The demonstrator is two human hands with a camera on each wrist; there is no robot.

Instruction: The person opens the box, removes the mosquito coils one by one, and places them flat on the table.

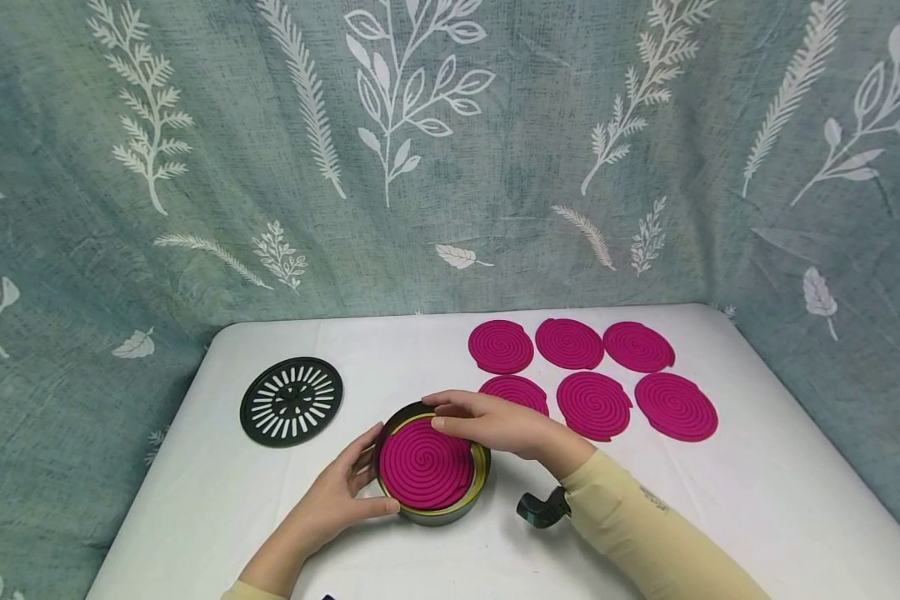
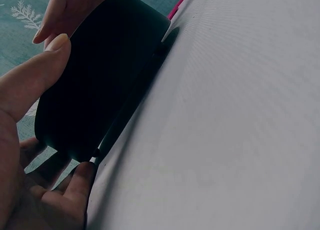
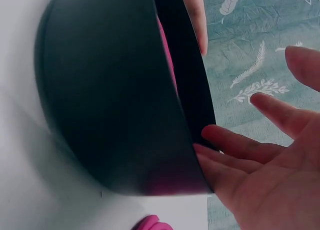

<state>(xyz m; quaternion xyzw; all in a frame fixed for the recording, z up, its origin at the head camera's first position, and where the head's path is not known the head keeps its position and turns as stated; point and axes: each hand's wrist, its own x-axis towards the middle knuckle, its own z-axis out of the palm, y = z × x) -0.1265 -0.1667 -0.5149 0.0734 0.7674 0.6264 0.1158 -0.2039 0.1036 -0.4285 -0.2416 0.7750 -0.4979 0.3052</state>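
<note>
A round dark tin with a yellow inner rim stands on the white table, and a flat pink mosquito coil lies in it. My left hand holds the tin from the left, thumb at the near side and fingers round the far left; in the left wrist view the thumb lies against its dark wall. My right hand reaches over the far right rim, thumb above the coil's edge. Seen from the right wrist, some right fingers touch the rim while the thumb and one finger are off it.
Several pink mosquito coils lie in two rows at the back right. A black slotted round lid lies at the left. A black curved piece sits partly under the right sleeve. A patterned green curtain hangs behind the table.
</note>
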